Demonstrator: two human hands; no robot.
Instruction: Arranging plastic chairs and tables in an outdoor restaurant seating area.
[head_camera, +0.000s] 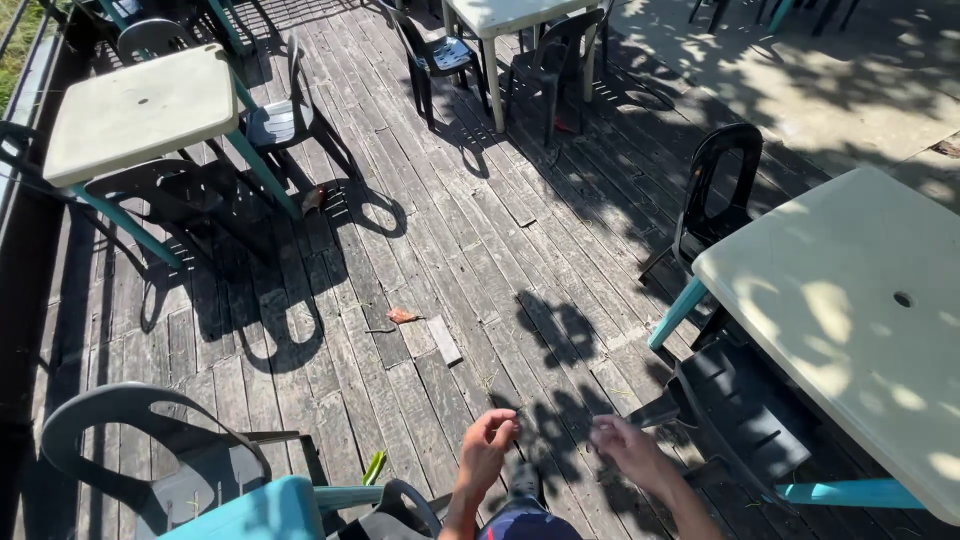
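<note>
Low at six o'clock in the head view, both hands are raised over a weathered wooden deck (470, 250). The left hand (487, 445) has its fingers curled inward, thumb and fingertips drawn close together; whether they pinch anything I cannot tell (if so, it is too small to make out). The right hand (628, 452), just beside it toward five o'clock, is looser, its fingers half bent and slightly spread, with nothing visible in its grasp. The two hands are near each other but not touching, and their shadows fall on the boards just above them.

Nearest to the right hand, at four o'clock, stands a black plastic chair (745, 415), pushed against a pale table with teal legs (860, 320) that fills the three o'clock side. A second black chair (715, 195) stands at that table's far edge, toward two o'clock.

At seven o'clock a grey chair (150, 450) sits beside a teal surface (255, 512), with a small green object (374, 466) on the boards next to it.

Near the centre of the deck lie a dry leaf (402, 316) and a short loose strip of board (444, 339), just beside one another. At ten o'clock is another pale table (140, 110) with dark chairs round it, and a third table (510, 15) stands at twelve o'clock.
</note>
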